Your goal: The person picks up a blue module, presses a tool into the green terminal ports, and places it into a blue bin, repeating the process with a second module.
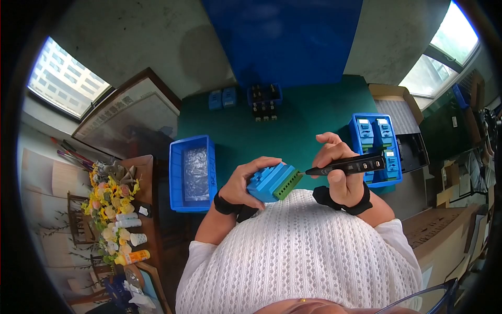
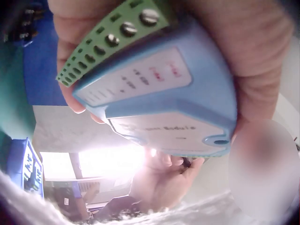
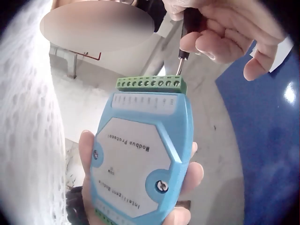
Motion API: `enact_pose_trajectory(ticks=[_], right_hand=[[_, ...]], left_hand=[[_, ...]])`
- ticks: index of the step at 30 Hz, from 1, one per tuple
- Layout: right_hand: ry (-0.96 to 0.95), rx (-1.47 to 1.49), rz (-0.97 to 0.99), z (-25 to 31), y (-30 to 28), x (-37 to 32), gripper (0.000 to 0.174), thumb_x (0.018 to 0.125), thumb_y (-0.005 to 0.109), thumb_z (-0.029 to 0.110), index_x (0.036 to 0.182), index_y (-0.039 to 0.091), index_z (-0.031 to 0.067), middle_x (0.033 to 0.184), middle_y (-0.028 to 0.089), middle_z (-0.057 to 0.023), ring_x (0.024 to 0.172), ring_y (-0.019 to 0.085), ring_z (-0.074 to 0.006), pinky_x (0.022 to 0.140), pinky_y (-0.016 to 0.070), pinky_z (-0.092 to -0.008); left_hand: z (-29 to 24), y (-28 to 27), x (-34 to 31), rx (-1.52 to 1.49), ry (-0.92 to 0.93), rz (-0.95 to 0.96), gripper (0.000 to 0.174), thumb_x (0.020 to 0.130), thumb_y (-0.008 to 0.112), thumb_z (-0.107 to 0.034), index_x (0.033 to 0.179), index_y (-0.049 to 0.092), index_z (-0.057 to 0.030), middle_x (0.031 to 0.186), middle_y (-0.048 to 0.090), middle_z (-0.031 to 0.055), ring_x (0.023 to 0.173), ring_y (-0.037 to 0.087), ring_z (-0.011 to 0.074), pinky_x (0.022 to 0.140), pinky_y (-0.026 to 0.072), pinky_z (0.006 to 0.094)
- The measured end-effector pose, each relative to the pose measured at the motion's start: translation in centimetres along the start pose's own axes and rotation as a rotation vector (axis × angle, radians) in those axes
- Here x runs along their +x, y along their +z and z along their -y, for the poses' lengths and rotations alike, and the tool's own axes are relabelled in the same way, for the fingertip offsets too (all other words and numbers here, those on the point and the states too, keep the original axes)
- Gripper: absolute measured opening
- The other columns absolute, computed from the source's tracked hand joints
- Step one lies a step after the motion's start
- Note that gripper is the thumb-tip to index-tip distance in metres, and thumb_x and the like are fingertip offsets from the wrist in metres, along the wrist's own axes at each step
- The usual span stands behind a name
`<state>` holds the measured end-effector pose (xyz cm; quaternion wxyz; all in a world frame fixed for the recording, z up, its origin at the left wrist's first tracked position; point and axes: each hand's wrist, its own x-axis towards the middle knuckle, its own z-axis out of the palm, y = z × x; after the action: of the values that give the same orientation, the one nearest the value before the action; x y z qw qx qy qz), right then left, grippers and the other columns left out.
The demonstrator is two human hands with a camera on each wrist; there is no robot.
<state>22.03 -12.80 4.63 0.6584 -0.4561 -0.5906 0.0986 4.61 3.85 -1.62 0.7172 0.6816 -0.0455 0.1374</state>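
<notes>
In the head view my left hand (image 1: 236, 184) grips a light-blue module (image 1: 267, 183) by its sides in front of the white knit top. A green screw terminal block (image 3: 150, 84) runs along one end of this module, with a row of slotted screws. My right hand (image 1: 351, 192) holds a black pen-style electric screwdriver (image 1: 361, 165) between thumb and fingers. Its thin metal bit (image 3: 181, 65) meets the terminal block at the end screw in the right wrist view. Printed labels with "Modbus Protocol" and "Intelligent Module" cover the module's face.
A blue bin (image 1: 384, 179) of several similar modules stands at the right of the green table (image 1: 314, 104). To the left is another blue bin (image 1: 178, 172) with clear plastic inside. Two blue modules (image 1: 223, 98) and a small bin (image 1: 272, 94) with dark parts sit at the back.
</notes>
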Motion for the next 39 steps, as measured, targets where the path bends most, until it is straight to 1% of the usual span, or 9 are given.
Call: enact_pose_trajectory(ticks=[4, 7, 10, 13, 19, 26, 29, 34, 39], right_hand=[[-0.013, 0.062, -0.025, 0.07, 0.23, -0.02, 0.038, 0.090, 0.051, 0.037, 0.080, 0.053, 0.0010, 0.062, 0.057, -0.0060, 0.054, 0.052, -0.0146, 0.096, 0.0339, -0.0422], [0.002, -0.025, 0.034, 0.10, 0.18, 0.06, 0.038, 0.089, 0.051, 0.039, 0.080, 0.053, 0.0016, 0.062, 0.057, -0.0059, 0.055, 0.053, -0.0145, 0.096, 0.0342, -0.0422], [0.004, -0.019, 0.017, 0.13, 0.30, 0.07, 0.038, 0.089, 0.052, 0.039, 0.080, 0.053, 0.0022, 0.061, 0.056, -0.0056, 0.055, 0.053, -0.0149, 0.095, 0.0346, -0.0423], [0.016, 0.054, -0.004, 0.26, 0.37, 0.01, 0.038, 0.088, 0.053, 0.040, 0.080, 0.053, 0.0025, 0.062, 0.056, -0.0055, 0.055, 0.053, -0.0152, 0.095, 0.0354, -0.0428], [0.011, -0.025, 0.048, 0.37, 0.30, 0.13, 0.040, 0.088, 0.053, 0.042, 0.080, 0.053, 0.0028, 0.061, 0.057, -0.0052, 0.055, 0.053, -0.0150, 0.095, 0.0348, -0.0434], [0.009, -0.006, 0.029, 0.53, 0.34, 0.19, 0.039, 0.088, 0.053, 0.042, 0.080, 0.053, 0.0037, 0.061, 0.057, -0.0046, 0.055, 0.053, -0.0148, 0.096, 0.0339, -0.0436], [0.011, 0.019, 0.014, 0.57, 0.43, 0.12, 0.039, 0.088, 0.053, 0.042, 0.080, 0.053, 0.0038, 0.061, 0.057, -0.0045, 0.055, 0.053, -0.0151, 0.096, 0.0337, -0.0438], [0.011, -0.054, 0.054, 0.35, 0.19, 0.07, 0.039, 0.087, 0.053, 0.042, 0.080, 0.052, 0.0045, 0.062, 0.057, -0.0042, 0.055, 0.053, -0.0157, 0.096, 0.0334, -0.0438], [0.003, 0.002, 0.014, 0.39, 0.53, 0.08, 0.039, 0.088, 0.053, 0.042, 0.081, 0.052, 0.0046, 0.062, 0.056, -0.0045, 0.055, 0.053, -0.0158, 0.097, 0.0329, -0.0441]], left_hand=[[0.09, 0.00, -0.01, -0.017, -0.008, -0.011, 0.096, 0.041, 0.089, -0.034, 0.122, 0.050, -0.0013, 0.118, 0.055, 0.0141, 0.109, 0.053, 0.0237, 0.095, 0.0371, 0.0346], [0.10, 0.05, -0.06, -0.020, -0.012, -0.016, 0.096, 0.041, 0.089, -0.034, 0.122, 0.050, -0.0013, 0.118, 0.055, 0.0141, 0.109, 0.053, 0.0237, 0.095, 0.0369, 0.0346], [0.03, 0.02, -0.12, -0.012, -0.022, -0.021, 0.097, 0.041, 0.089, -0.035, 0.123, 0.050, -0.0014, 0.118, 0.055, 0.0138, 0.109, 0.053, 0.0235, 0.096, 0.0369, 0.0345], [0.10, -0.03, -0.18, -0.002, -0.027, -0.023, 0.097, 0.041, 0.089, -0.035, 0.123, 0.049, -0.0015, 0.118, 0.055, 0.0134, 0.109, 0.053, 0.0231, 0.096, 0.0370, 0.0342], [0.11, 0.04, -0.25, 0.001, -0.030, -0.022, 0.097, 0.042, 0.089, -0.036, 0.123, 0.049, -0.0017, 0.118, 0.055, 0.0129, 0.109, 0.053, 0.0225, 0.096, 0.0374, 0.0336], [0.26, 0.01, -0.33, -0.003, -0.033, -0.023, 0.097, 0.042, 0.089, -0.036, 0.124, 0.049, -0.0020, 0.118, 0.055, 0.0126, 0.110, 0.052, 0.0221, 0.095, 0.0375, 0.0336], [0.39, -0.12, -0.29, 0.008, -0.013, 0.008, 0.097, 0.042, 0.089, -0.032, 0.126, 0.048, -0.0045, 0.121, 0.052, 0.0108, 0.109, 0.052, 0.0209, 0.094, 0.0375, 0.0318], [0.43, -0.17, -0.34, 0.019, -0.011, 0.005, 0.097, 0.042, 0.089, -0.030, 0.126, 0.048, -0.0046, 0.121, 0.052, 0.0107, 0.109, 0.052, 0.0207, 0.094, 0.0374, 0.0316], [0.27, -0.13, -0.24, 0.013, -0.019, 0.002, 0.096, 0.042, 0.089, -0.028, 0.126, 0.048, -0.0048, 0.120, 0.053, 0.0102, 0.109, 0.052, 0.0202, 0.094, 0.0374, 0.0313]])
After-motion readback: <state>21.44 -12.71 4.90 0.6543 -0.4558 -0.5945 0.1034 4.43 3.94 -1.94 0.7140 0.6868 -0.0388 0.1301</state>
